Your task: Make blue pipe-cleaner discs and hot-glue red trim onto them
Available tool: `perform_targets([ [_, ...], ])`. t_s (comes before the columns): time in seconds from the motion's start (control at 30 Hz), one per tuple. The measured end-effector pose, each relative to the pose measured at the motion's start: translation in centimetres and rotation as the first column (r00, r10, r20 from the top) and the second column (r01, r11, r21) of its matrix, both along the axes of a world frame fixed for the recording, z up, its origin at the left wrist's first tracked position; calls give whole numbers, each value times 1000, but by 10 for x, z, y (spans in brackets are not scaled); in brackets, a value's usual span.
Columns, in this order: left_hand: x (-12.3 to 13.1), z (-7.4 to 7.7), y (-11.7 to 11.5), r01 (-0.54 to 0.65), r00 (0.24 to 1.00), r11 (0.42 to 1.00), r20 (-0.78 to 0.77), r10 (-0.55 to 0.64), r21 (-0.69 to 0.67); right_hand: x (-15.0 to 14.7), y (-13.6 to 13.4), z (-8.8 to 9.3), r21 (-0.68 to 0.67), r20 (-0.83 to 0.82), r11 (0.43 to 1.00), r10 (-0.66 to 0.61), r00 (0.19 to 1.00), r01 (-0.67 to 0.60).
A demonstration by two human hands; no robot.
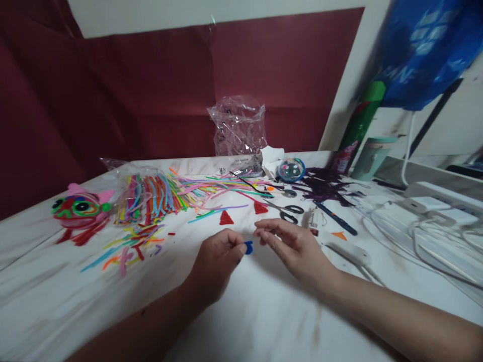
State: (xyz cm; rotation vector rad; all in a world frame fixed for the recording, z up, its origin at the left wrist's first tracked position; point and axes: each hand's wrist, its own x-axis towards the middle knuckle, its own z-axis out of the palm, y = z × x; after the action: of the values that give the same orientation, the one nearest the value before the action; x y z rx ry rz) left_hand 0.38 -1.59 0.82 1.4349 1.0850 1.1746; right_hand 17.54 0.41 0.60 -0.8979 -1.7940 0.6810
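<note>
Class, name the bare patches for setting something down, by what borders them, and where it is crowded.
Bare: the near table strip between the forearms, up to the left hand pinching a blue piece and the right hand; also front left, up to the toy figure and cut scraps. Crowded: coloured strips, scissors, cables behind and right of the hands.

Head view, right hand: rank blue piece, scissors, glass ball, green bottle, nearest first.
1. Blue piece, pinched in the left hand, just off the fingertips of the right hand.
2. Scissors, just beyond that hand.
3. Glass ball, farther back, mid-table.
4. Green bottle, back right, by the wall.
</note>
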Motion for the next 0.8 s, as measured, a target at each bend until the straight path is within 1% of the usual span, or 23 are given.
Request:
perform_targets([
  [0.1, -1, -5, 5, 3, 999, 999, 41, -2, -46, 4, 4, 3, -15, -10, 999, -34, 999, 33],
  [0.2, -3, -15, 11, -6, 997, 998, 72, 11, -66, 11, 9, 12, 12, -55, 996, -83, 995, 84],
  [0.3, -6, -22, 17, -16, 997, 997, 72, 21, -70, 20, 13, 30, 30, -143, 986, -158, 977, 164],
  [0.37, -7, -23, 19, -32, 998, 997, 51, 35, -65, 29, 17, 45, 56, -190, 969, -226, 955, 240],
  [0.43, -9, -23, 20, -59, 998, 996, 25, 60, -63, 41, 22, 59, 104, -196, 947, -280, 940, 304],
  [0.47, -10, -22, 20, -78, 997, 995, 19, 80, -63, 48, 24, 64, 137, -160, 935, -304, 939, 326],
  [0.5, -11, -22, 21, -91, 996, 993, 13, 92, -68, 56, 26, 66, 173, -62, 922, -341, 938, 347],
  [0.53, -11, -21, 21, -106, 994, 991, 8, 107, -77, 65, 28, 67, 208, 85, 907, -389, 917, 366],
  [0.57, -10, -21, 21, -121, 993, 989, 2, 121, -88, 73, 30, 64, 239, 249, 894, -435, 865, 380],
  [0.6, -9, -20, 21, -133, 991, 986, -6, 133, -101, 82, 30, 59, 274, 427, 880, -472, 771, 388],
  [0.63, -8, -20, 20, -146, 989, 983, -16, 145, -112, 90, 30, 52, 292, 530, 871, -491, 692, 395],
  [0.7, -5, -20, 20, -168, 986, 977, -36, 164, -129, 104, 28, 33, 301, 634, 867, -493, 595, 397],
  [0.8, -3, -20, 20, -182, 983, 975, -52, 177, -130, 116, 21, 6, 305, 727, 859, -489, 483, 411],
])
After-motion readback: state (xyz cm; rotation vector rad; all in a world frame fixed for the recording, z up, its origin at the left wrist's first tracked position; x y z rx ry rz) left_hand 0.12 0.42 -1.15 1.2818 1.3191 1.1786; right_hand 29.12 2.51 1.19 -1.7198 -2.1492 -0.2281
